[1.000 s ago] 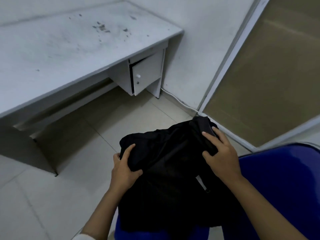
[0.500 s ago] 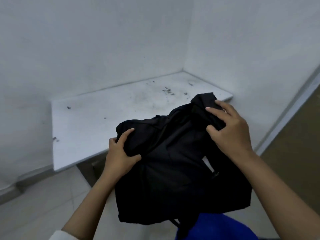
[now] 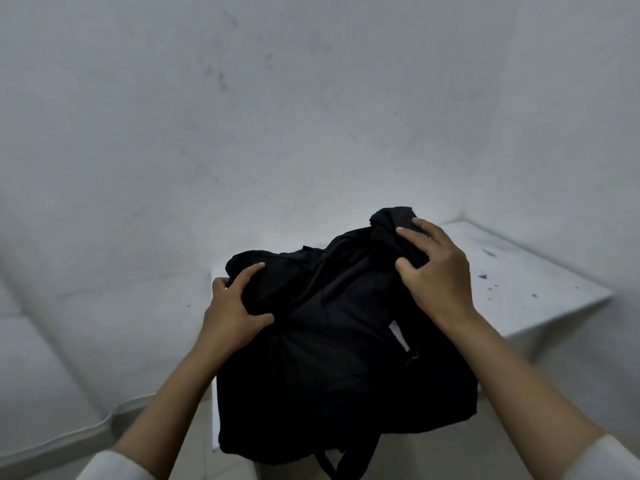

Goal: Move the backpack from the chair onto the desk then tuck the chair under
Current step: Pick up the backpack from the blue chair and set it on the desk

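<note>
Both hands clenched on bag [image 3: 339,341]: left hand [image 3: 232,313] bunches its left top corner, right hand [image 3: 436,275] grips the top fold. Two grips stop limp fabric sagging. Bag held over bench [image 3: 540,282] near edge, landing unclear.

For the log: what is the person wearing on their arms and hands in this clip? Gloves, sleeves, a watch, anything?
Both hands are bare: no gloves, rings or watch show on the left hand or the right hand. The forearms are uncovered too. White sleeves are pushed up toward the elbows; the left sleeve and the right sleeve show only at the bottom corners of the head view, with no visible markings.
</note>
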